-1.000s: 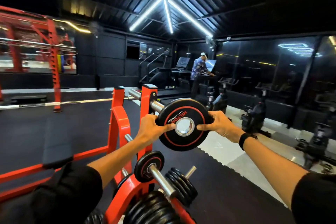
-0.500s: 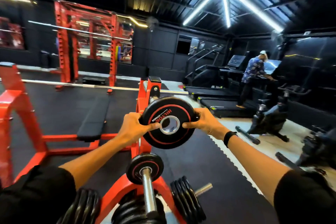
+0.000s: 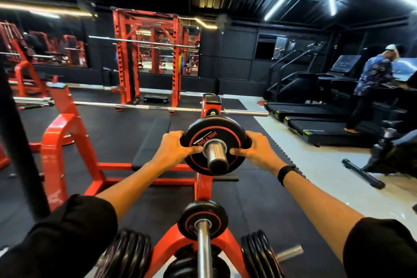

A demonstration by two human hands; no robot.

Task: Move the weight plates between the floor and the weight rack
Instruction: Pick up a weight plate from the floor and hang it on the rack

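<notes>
Your left hand (image 3: pixel 172 151) and right hand (image 3: pixel 257 151) grip the round black red-ringed weight plate (image 3: pixel 214 144) by its rim, fingers curled behind, its bore already over the steel upper peg (image 3: pixel 215 157) of the red weight rack (image 3: pixel 204 187). Push it squarely home. Black rubber floor (image 3: pixel 126 128); dim gym.

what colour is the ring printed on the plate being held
Red, on the black weight plate; head view.

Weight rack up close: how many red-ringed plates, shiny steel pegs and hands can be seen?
Red-ringed plates: 2, large plate and small plate
Steel pegs: 3, top peg, middle peg, side peg
Hands: 2, left hand, right hand
Total: 7
</notes>
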